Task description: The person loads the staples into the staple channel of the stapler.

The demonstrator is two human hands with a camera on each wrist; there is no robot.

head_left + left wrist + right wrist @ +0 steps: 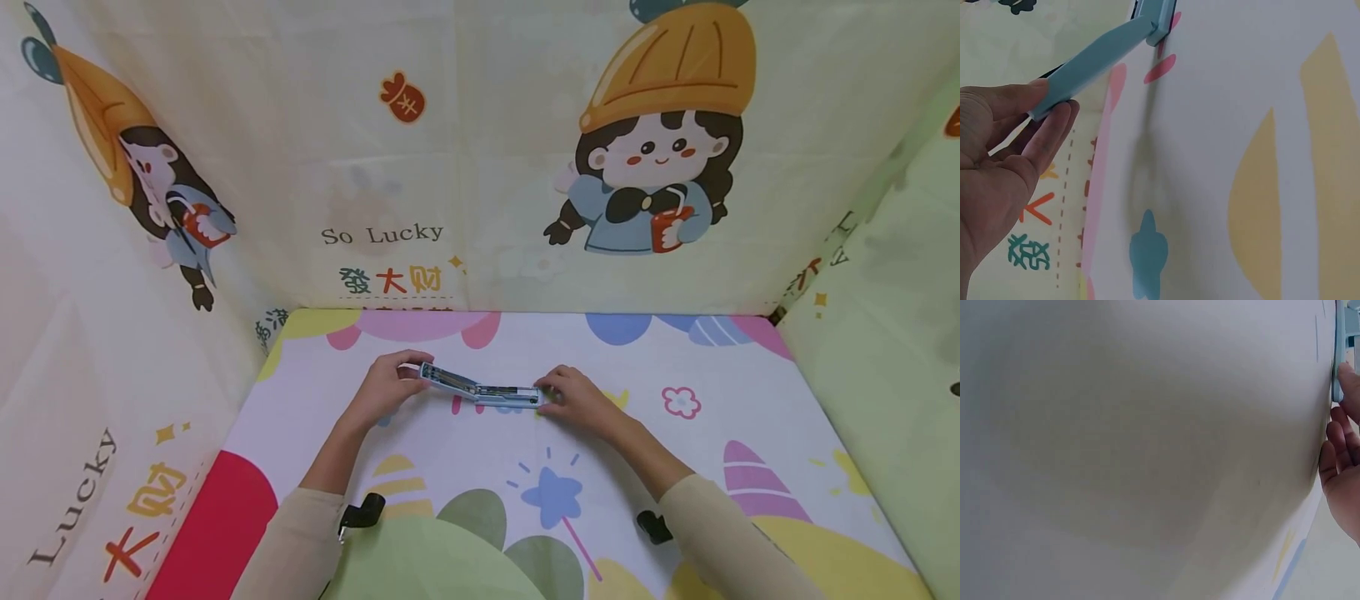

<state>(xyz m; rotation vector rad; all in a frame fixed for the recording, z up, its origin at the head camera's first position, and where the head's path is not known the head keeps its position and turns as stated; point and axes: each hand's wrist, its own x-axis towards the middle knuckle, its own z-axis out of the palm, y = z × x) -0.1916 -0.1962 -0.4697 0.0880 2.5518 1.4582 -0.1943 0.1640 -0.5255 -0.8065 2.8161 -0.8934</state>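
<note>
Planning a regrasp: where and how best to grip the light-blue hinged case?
Likely pinch the hinged case at both ends, from opposite sides, as the left hand and right hand do: it's long, narrow and bent mid-length, so a free half might swing.

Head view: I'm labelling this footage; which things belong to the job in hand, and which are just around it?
In the job:
light-blue hinged object, opened out
left hand, holding one end
right hand, holding the other end

Just around it:
patterned table cover
printed wall cloth
black wrist devices
</note>
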